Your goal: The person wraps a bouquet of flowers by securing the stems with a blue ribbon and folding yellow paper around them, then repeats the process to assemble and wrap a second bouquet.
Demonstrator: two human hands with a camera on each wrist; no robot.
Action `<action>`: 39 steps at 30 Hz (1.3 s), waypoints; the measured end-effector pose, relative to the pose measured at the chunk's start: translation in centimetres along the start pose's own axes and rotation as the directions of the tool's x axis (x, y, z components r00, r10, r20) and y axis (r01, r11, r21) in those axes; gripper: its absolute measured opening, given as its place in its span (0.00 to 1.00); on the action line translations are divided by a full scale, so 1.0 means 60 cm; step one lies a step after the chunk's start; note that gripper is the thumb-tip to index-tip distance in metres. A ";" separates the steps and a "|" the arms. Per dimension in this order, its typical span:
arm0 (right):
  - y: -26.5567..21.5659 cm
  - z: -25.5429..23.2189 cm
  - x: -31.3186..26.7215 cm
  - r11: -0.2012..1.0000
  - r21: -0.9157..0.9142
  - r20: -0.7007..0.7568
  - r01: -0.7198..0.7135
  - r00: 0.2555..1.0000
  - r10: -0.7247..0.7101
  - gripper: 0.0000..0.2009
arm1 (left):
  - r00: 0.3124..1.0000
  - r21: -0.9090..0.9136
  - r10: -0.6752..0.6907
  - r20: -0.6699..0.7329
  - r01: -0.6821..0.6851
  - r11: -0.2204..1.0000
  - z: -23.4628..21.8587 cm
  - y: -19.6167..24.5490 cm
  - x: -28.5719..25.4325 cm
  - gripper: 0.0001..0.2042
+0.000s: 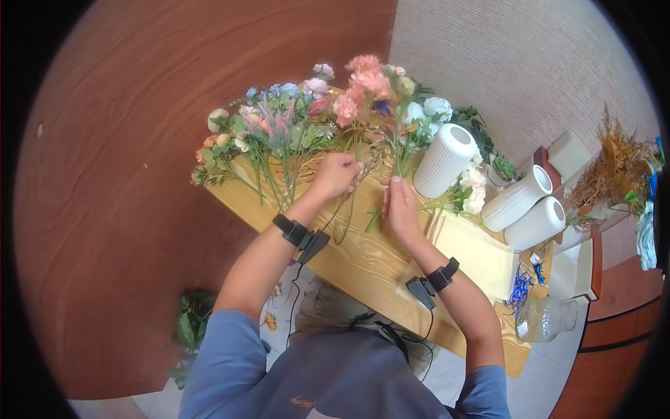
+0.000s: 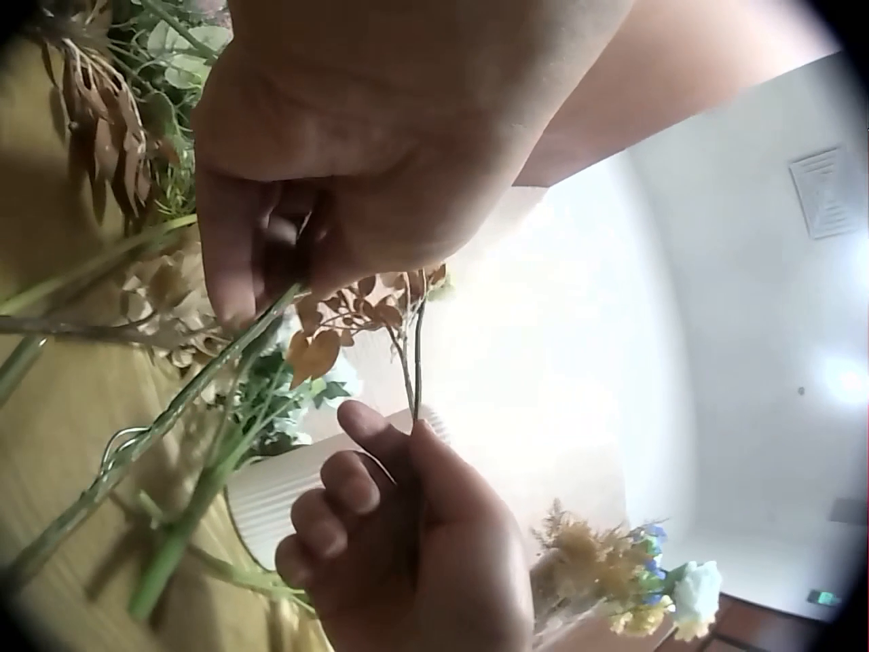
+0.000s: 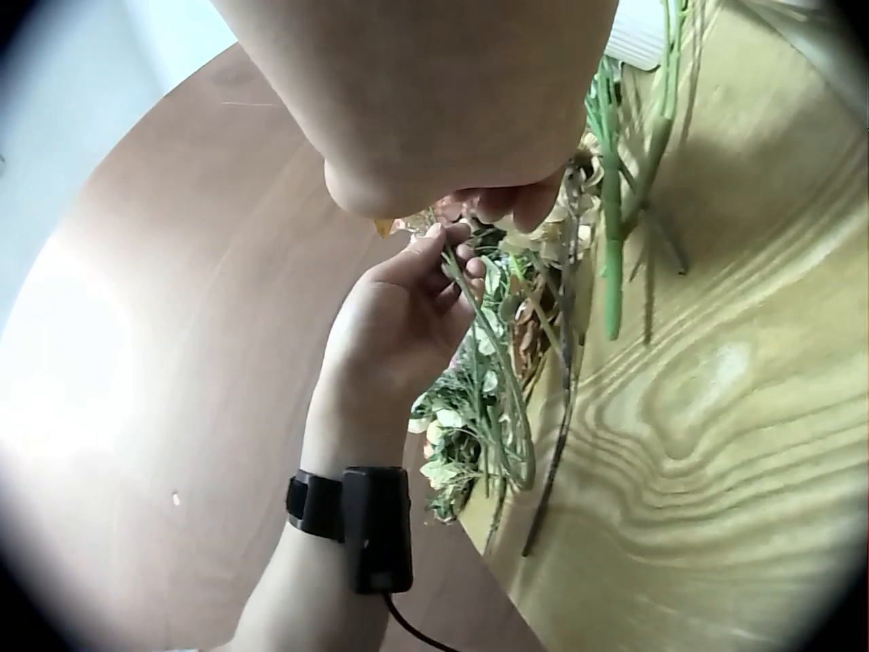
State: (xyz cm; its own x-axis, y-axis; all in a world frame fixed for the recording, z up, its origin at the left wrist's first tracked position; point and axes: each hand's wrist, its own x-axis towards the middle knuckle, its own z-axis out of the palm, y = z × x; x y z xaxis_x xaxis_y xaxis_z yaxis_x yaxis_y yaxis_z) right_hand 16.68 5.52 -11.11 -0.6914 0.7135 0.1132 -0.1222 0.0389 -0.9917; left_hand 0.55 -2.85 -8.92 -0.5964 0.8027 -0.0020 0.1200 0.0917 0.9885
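Note:
My left hand [image 1: 338, 174] pinches thin stems [image 3: 516, 408] between thumb and fingers; their lower ends hang below it over the table. To its right, my right hand [image 1: 401, 204] has its fingers curled round a thin dark stem with rust-coloured leaves [image 2: 315, 356], seen in the left wrist view. Pink flowers [image 1: 370, 84] stand above the two hands; which stems carry them cannot be told. The hands are apart, with the left hand [image 2: 367, 150] nearer that camera than the right hand [image 2: 408, 544].
Mixed artificial flowers [image 1: 276, 126] lie at the table's left and back. Right of my hands are a white ribbed vase [image 1: 447, 160], two more white vases [image 1: 516, 198], cream sheets [image 1: 474, 255], blue cords [image 1: 520, 288] and a glass vase [image 1: 544, 320]. The wooden table [image 1: 370, 262] has its edge towards me.

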 end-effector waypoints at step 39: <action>0.013 0.015 0.007 0.599 -0.757 0.298 0.261 0.954 -0.039 0.26 | 0.993 0.647 0.109 -0.039 -0.058 0.760 -0.064 -0.057 0.023 0.18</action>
State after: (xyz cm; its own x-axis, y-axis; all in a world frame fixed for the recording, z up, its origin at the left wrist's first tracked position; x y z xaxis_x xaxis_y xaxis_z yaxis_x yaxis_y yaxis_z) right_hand 15.64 5.22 -11.79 -0.8669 0.4707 0.1644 0.2856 0.7391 -0.6101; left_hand -3.74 -4.28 -11.72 -0.6106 0.7841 0.1113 0.6391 0.4048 0.6540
